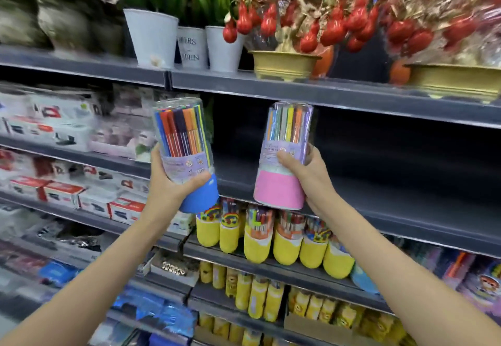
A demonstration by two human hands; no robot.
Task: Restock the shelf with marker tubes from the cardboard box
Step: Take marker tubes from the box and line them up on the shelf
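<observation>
Left hand (pixel 173 185) grips a blue-based clear plastic marker tube (pixel 187 153); right hand (pixel 311 175) grips a pink-based one (pixel 284 156). Both stand near-upright, bases down, before the dark metal shelf (pixel 379 188).

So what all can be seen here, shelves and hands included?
Blue-based marker tube: one, clear with blue base, held before the empty shelf.
Pink-based marker tube: one, clear with pink base, held to the right of the blue one.
Empty shelf: one, dark grey, middle right.
Yellow-based marker tubes: at least six, on the shelf below.
White pots: three, green plants, top shelf.
Gold bowls: two, red ornaments, top shelf on the right.
Boxed goods: many, red and white, left shelves, blurred.
Yellow packs: many, lower shelves.
Left hand: grips the blue-based tube.
Right hand: grips the pink-based tube.
</observation>
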